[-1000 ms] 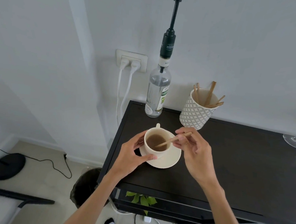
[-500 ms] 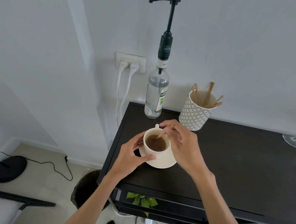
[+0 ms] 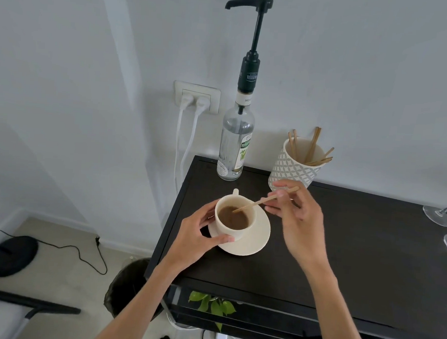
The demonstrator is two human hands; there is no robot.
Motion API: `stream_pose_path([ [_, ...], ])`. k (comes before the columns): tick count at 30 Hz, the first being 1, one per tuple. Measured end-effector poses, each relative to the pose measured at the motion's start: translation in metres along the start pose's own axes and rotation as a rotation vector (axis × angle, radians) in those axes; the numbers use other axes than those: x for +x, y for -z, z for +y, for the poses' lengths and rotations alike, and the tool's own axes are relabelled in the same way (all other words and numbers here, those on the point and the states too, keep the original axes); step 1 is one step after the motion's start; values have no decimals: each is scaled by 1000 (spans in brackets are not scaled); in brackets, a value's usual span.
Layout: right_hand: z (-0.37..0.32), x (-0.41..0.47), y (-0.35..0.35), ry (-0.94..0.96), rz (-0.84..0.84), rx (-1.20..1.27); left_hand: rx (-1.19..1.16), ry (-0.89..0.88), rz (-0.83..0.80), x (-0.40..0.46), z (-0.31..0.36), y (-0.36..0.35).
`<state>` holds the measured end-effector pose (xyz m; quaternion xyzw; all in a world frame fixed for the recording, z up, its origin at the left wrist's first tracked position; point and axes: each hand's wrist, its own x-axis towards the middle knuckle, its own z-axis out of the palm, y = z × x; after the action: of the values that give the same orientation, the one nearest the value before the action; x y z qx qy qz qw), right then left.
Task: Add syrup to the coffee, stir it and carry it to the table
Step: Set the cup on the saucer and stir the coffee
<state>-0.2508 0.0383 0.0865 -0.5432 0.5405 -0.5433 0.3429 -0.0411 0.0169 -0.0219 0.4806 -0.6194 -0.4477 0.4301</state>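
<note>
A cream cup of brown coffee point(image 3: 233, 217) stands on a cream saucer point(image 3: 256, 236) near the left end of a dark counter point(image 3: 356, 252). My left hand point(image 3: 199, 237) wraps the cup's left side, thumb on its near wall. My right hand point(image 3: 297, 217) pinches a thin wooden stirrer point(image 3: 261, 200) whose lower tip dips into the coffee. Behind the cup, a clear syrup bottle point(image 3: 234, 146) with a tall black pump stands against the wall.
A patterned white holder point(image 3: 293, 171) with several wooden stirrers sits right of the bottle. Wine glass bases point(image 3: 437, 217) lie at the counter's right edge. A wall socket point(image 3: 197, 97) with two white plugs, a dark bin point(image 3: 129, 287) and a floor lamp base point(image 3: 12, 256) are to the left.
My right hand swung the stirrer around inside the cup, over it half a second ago and back out to the right now. My left hand stayed on the cup.
</note>
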Motion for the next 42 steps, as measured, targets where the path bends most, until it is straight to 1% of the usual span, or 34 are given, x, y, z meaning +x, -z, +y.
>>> stream_pose_path([
  [4,5,-7,27,-79,121,198,6,6,-3,0,-1,0],
  [8,17,-15,47,-194,220,343,11,3,2,0,-1,-1],
  [12,30,-22,53,-287,302,498,13,1,1,0,-2,-1],
  [16,40,-23,51,-373,405,591,29,2,7,-1,-3,-1],
  [18,45,-25,47,-338,431,551,39,0,7,-1,-3,-2],
  [22,54,-33,32,-143,397,282,45,3,6,-1,-4,-1],
  [24,57,-39,26,-98,385,218,51,-1,0,-1,-4,-1],
  [28,52,-45,20,-65,460,254,67,-16,-12,-1,-2,-2],
  [30,48,-43,18,-45,468,266,78,-8,-13,-1,-1,-2],
  [37,38,-31,10,0,421,275,149,73,42,-17,-5,11],
  [40,28,-27,3,29,361,296,243,129,124,-37,-9,30],
  [42,22,-25,-5,53,317,276,236,168,181,-51,-13,41],
])
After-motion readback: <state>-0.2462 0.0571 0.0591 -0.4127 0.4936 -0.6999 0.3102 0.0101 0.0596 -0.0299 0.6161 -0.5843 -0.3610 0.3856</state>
